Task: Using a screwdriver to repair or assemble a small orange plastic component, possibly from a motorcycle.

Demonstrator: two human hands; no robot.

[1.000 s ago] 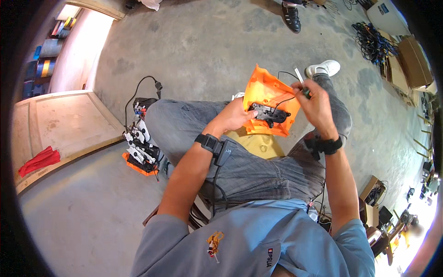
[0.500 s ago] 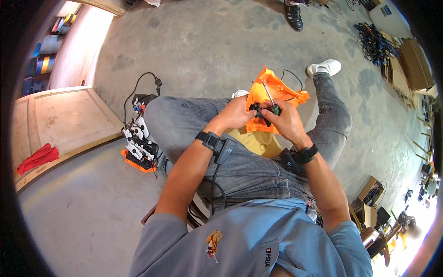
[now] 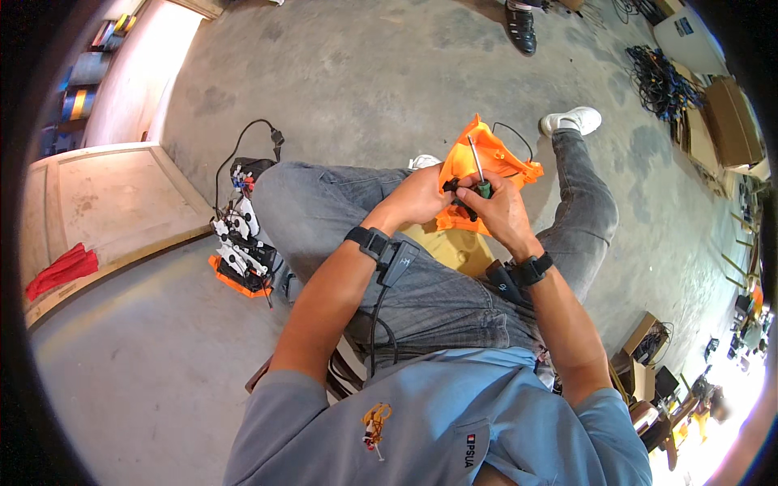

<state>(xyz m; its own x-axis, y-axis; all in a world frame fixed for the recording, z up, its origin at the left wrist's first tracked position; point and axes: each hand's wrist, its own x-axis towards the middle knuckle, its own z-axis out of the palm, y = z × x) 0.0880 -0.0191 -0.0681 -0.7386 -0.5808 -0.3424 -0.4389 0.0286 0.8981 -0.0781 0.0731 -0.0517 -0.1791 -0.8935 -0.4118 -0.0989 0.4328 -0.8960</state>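
An orange plastic housing stands between my knees, with a thin black cable looping from its far edge. My left hand grips the housing's left side, its fingers partly hidden. Small black parts show between my two hands, their exact kind unclear. In my right hand is a screwdriver with a green handle, its metal shaft pointing up and away from me. The right thumb and fingertips are closed near the black parts, close to the left thumb.
Beside my left knee, a white and black mechanical assembly sits with an orange base and black cable. A yellow surface lies under the housing. Left is a wooden panel with a red cloth; cable bundles and cardboard boxes stand far right.
The housing and screwdriver have shifted slightly to the right and turned a little. Both hands keep their hold, with the fingers moving a little around the black parts.
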